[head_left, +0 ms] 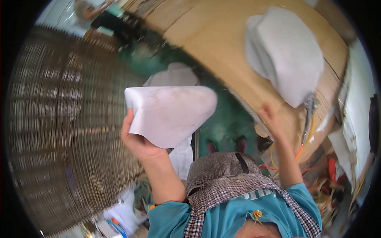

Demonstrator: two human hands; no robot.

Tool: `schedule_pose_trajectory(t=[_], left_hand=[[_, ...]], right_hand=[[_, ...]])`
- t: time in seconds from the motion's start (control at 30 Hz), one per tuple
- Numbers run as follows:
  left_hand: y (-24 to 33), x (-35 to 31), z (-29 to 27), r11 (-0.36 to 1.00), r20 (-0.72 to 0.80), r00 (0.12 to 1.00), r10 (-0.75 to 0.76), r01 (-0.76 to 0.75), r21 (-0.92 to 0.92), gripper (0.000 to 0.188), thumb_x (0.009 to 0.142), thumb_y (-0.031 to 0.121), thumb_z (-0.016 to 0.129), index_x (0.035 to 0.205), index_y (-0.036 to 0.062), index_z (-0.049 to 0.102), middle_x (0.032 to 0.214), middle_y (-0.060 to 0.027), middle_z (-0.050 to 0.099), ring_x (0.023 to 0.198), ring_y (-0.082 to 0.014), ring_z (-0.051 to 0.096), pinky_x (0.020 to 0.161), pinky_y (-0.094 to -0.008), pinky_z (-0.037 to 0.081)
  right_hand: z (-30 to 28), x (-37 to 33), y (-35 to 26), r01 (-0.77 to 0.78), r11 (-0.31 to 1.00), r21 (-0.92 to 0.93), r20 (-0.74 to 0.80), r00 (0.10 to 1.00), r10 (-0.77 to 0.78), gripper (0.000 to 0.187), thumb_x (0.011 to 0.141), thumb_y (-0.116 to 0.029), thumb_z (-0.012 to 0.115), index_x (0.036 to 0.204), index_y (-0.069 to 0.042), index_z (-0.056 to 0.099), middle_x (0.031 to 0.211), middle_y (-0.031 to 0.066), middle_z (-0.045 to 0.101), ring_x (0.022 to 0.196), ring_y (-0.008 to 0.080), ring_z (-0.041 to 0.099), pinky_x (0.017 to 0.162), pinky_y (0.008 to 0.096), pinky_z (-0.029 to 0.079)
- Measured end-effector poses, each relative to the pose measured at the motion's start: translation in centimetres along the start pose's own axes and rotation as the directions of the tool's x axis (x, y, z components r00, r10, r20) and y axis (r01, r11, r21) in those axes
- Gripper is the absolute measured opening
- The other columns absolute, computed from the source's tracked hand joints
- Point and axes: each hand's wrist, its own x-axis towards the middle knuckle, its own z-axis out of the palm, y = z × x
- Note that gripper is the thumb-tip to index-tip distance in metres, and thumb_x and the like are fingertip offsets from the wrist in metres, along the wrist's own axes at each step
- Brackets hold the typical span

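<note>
My left hand (145,144) grips a white curved sheet (170,109) by its lower left edge. The sheet has a rounded right end and faint brownish smudges, and it is held up over the floor. By the near edge of the cardboard-covered table, my right hand (272,121) is raised; motion blurs its fingers, so I cannot make out whether they are closed. A stack of similar pale grey sheets (289,51) lies on the table beyond that hand. Behind the held sheet, more pale sheets (174,75) show in part.
Cardboard (214,35) covers the table at right. A metal tool (308,113) with a yellow hose (311,129) lies near its edge. Tall brown slatted stacks (67,119) fill the left side. The floor (222,107) is green. Another person (93,12) is at the far left.
</note>
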Motion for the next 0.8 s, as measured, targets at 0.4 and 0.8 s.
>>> schedule_pose_trajectory(t=[0.4,0.8], left_hand=[[4.2,-11.8,-36.1,0.988,-0.638,0.77,-0.032,-0.072,-0.137,0.031,0.08,0.01,0.05,0.106,-0.0066,0.052,0.103,-0.0166,0.059,0.094,-0.0284,0.058,0.084,-0.0395,0.047],[9.7,-17.1,-79.3,0.983,-0.869,0.487,-0.092,-0.096,-0.158,0.034,0.075,0.002,0.054,0.11,0.0033,0.052,0.105,-0.0087,0.057,0.097,-0.0255,0.055,0.087,-0.0393,0.045]], right_hand=[[25.1,2.4,1.8,-0.616,0.386,0.686,0.627,0.771,0.114,0.047,0.065,-0.008,0.047,0.112,-0.005,0.048,0.109,0.0082,0.056,0.105,0.0257,0.051,0.093,0.0421,0.039],[62.2,-3.7,5.7,-0.648,0.732,0.209,0.713,0.613,0.34,0.053,0.067,-0.001,0.045,0.119,-0.008,0.044,0.09,0.0025,0.054,0.079,0.0149,0.052,0.068,0.0302,0.042]])
